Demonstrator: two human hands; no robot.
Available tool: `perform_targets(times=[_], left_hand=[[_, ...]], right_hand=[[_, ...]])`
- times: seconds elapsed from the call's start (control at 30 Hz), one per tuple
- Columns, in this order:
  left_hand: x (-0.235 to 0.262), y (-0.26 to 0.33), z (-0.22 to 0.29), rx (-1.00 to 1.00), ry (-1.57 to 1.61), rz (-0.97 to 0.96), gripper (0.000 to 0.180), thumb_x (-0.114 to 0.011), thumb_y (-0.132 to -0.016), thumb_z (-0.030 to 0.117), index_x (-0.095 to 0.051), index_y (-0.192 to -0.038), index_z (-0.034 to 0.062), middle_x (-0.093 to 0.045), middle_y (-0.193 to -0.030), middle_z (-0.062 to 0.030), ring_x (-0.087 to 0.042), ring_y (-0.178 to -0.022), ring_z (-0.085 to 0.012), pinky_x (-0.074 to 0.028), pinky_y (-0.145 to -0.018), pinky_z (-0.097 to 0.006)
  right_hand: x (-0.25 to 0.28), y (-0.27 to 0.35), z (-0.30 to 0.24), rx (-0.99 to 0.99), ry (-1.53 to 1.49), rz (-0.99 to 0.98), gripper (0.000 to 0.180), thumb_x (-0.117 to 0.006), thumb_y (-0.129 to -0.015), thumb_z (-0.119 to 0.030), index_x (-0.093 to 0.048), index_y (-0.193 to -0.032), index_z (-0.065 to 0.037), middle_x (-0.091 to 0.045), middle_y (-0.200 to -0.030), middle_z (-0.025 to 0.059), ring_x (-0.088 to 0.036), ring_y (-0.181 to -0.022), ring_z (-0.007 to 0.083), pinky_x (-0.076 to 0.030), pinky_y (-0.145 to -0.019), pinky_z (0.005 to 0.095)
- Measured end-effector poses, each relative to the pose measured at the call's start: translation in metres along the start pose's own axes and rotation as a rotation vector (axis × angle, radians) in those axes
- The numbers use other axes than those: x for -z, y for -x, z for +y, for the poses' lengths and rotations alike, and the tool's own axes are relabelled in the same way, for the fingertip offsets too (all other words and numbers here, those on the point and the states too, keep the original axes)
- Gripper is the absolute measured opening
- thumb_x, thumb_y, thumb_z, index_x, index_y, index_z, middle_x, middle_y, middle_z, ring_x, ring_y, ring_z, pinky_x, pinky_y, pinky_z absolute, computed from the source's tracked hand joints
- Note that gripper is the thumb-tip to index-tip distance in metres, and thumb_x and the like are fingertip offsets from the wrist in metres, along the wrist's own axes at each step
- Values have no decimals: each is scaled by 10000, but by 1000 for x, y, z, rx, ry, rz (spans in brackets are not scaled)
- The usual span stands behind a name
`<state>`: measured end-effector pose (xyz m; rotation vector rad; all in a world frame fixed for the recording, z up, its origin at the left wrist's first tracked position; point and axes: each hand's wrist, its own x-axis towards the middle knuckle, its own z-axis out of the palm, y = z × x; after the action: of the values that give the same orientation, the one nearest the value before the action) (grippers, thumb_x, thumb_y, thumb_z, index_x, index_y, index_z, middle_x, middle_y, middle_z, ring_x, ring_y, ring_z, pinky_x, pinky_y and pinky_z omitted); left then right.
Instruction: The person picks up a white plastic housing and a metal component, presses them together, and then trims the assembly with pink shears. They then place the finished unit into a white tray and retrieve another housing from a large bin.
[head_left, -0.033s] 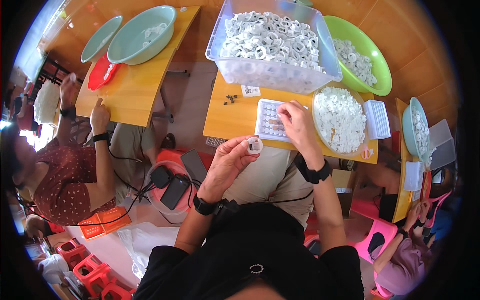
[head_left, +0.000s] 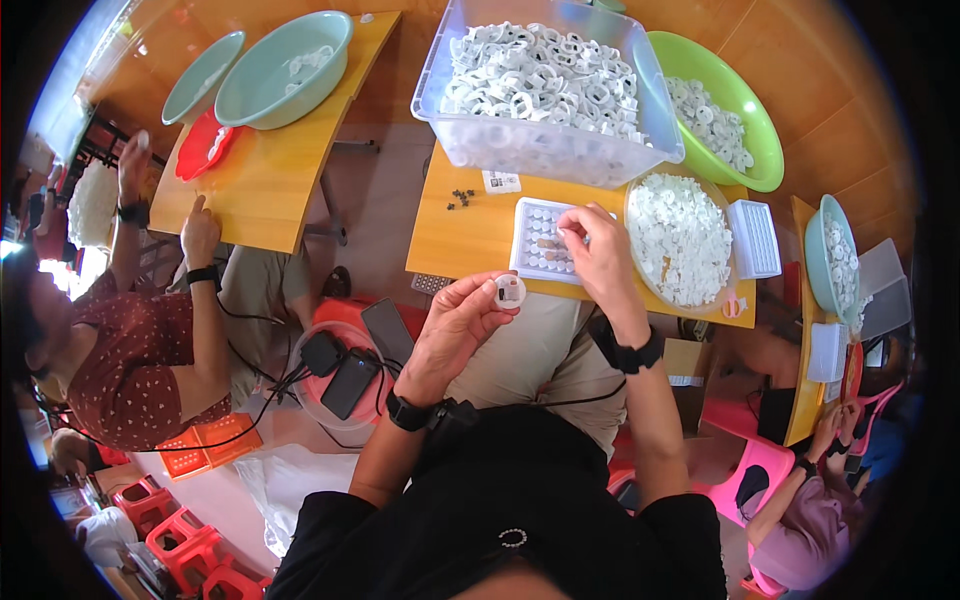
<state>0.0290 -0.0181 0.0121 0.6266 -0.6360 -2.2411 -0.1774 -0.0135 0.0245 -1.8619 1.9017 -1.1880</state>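
Between the thumb and fingers of my left hand [head_left: 462, 318] is a small round white plastic part [head_left: 510, 291], with a dark and a metallic-looking spot at its middle. My right hand [head_left: 600, 255] hovers over the right side of a white tray [head_left: 522, 262] that has rows of small round pieces and some brownish bits. Its thumb and forefinger are pinched together; whatever may be between them is too small to make out. Right of that hand, a round shallow container [head_left: 632, 225] is heaped with small translucent white pieces [head_left: 680, 240].
Behind the tray stands a big clear bin [head_left: 560, 160] of white ring-shaped parts, beside a green basin [head_left: 765, 150]. Small black pieces [head_left: 460, 198] lie on the yellow table [head_left: 440, 235]. Pink-handled scissors [head_left: 735, 307] rest at its edge. Co-workers [head_left: 130, 370] sit at neighbouring tables.
My left hand and the round part keep their place. My right hand has shifted very slightly. The raised hand of the co-worker at left has moved a little.
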Motion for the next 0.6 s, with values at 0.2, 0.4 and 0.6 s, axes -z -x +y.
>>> perform_targets(times=[0.2,0.4,0.6], left_hand=[[-6,-4,-8,25,-53,-15,242,-530,-908,130,-592,-1094,-11,-631,-1005,-87,-624,-835,-134,-533,-739,-240],[-9,-5,-12,-4,-59,-68,211,-523,-903,101,-604,-1071,3,-630,-1012,-87,-618,-876,-139,-537,-757,-257],[-14,-2,-15,-47,-155,-41,205,-549,-886,81,-608,-1067,5,-632,-1009,-88,-615,-876,-131,-536,-752,-260]], right_hand=[[9,40,-56,-108,-288,77,124,-610,-741,56,-574,-843,-5,-547,-741,112,-574,-658,252,-449,-566,309],[5,56,-66,31,-168,153,127,-606,-744,62,-565,-852,9,-542,-776,108,-566,-693,272,-453,-596,328],[6,61,-64,56,-160,138,128,-607,-725,76,-578,-830,9,-535,-759,109,-569,-672,263,-462,-578,317]])
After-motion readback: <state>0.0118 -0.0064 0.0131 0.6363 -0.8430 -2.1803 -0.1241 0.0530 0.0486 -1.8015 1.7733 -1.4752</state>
